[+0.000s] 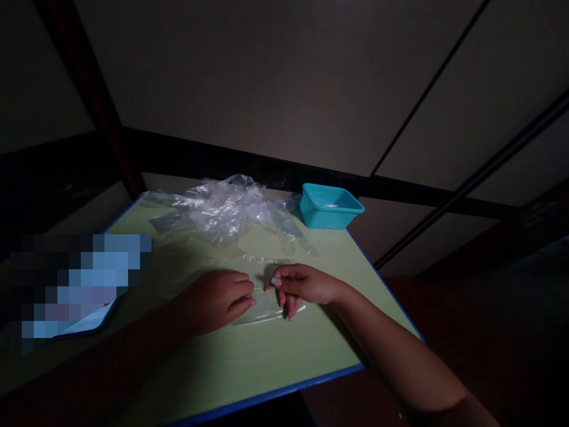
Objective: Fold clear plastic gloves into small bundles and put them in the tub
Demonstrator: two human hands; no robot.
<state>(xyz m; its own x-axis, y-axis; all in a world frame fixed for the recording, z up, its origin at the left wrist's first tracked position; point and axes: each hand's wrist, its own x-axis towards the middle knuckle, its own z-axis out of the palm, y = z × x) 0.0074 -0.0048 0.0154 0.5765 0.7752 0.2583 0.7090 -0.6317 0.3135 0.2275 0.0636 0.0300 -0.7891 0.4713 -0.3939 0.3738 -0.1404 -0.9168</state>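
Curling half-closed over a flat, clear plastic sheet (264, 315) on the near half of the pale-green, blue-edged table (267, 362), the left hand (217, 299) and right hand (311, 286) hide whether they grip it; this piece seems spread, the far, crumpled translucent plastic heap (229, 207) yet unhandled.

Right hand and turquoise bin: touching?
Apart: the head view shows green tabletop between the right hand and the turquoise bin.
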